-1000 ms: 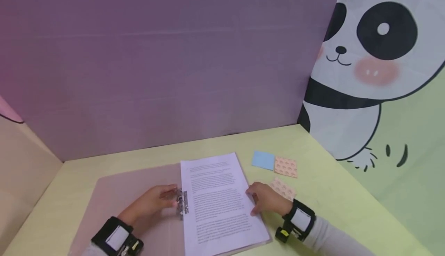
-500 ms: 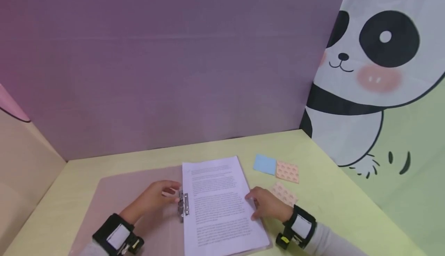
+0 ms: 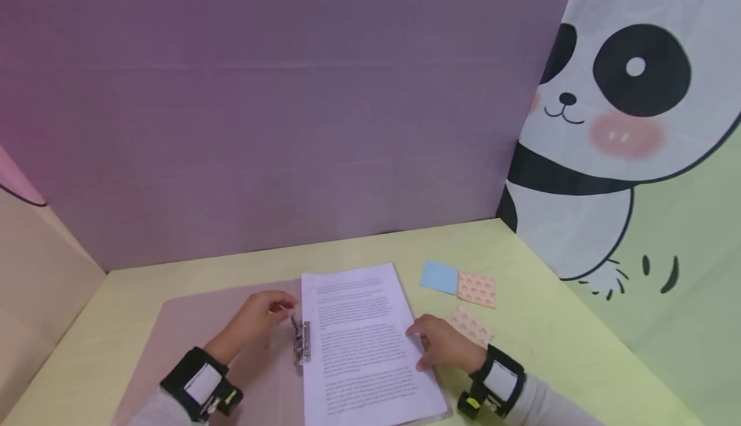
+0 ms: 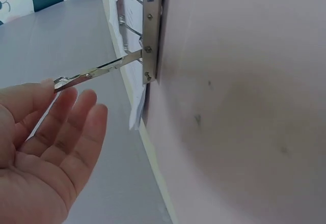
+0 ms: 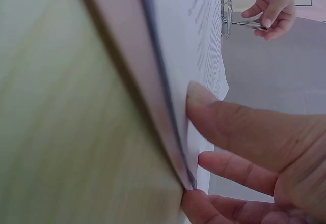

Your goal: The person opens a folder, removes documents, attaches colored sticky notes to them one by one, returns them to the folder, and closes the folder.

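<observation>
- The translucent pinkish plastic folder [image 3: 197,323] lies spread out on the pale yellow desk [image 3: 550,349], near its back edge.
- The thick stack of white printed sheets [image 3: 353,349] lies on the folder's right half, its left edge at the silvery metal binder clip [image 3: 302,343] along the fold.
- The left hand [image 3: 259,315] pinches the end of the clip's slim metal lever [image 4: 97,72], which stands out from its base; the other fingers hang loosely curled.
- The right hand [image 3: 444,343] grasps the right edge of the sheets and folder, thumb on top, fingers at and under the edge.
- The step in hand seems to be working the lever while steadying the sheets. Whether the clip's arches are closed cannot be told.
- The next move probably calls for a firm pinch on the lever and the sheets kept square.
- A light blue paper square [image 3: 440,278] and two orange patterned paper squares [image 3: 477,289] lie toward the desk's back right corner.
</observation>
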`<action>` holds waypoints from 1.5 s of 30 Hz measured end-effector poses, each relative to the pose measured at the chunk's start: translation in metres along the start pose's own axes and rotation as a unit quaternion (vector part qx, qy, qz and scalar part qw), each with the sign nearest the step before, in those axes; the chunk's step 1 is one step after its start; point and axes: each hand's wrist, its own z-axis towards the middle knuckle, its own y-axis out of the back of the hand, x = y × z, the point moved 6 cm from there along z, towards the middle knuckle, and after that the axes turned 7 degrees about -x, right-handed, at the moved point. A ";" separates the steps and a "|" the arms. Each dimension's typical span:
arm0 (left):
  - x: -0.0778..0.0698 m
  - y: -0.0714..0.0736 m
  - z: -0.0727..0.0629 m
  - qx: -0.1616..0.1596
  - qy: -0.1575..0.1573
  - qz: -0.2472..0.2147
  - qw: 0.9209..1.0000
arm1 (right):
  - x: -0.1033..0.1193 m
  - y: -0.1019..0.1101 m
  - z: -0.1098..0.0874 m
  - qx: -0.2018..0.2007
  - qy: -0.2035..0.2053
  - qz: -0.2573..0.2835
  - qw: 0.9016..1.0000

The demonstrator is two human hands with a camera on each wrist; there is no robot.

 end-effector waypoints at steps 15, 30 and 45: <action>0.022 -0.012 0.018 -0.016 0.046 -0.020 0.999 | 0.002 0.001 0.000 -0.002 -0.004 0.004 1.000; 0.036 -0.026 0.025 -0.010 0.098 -0.035 0.995 | -0.001 -0.002 0.000 -0.001 -0.011 -0.010 1.000; 0.043 -0.036 0.024 -0.008 0.130 -0.063 0.989 | -0.001 -0.002 -0.002 0.010 -0.027 -0.004 1.000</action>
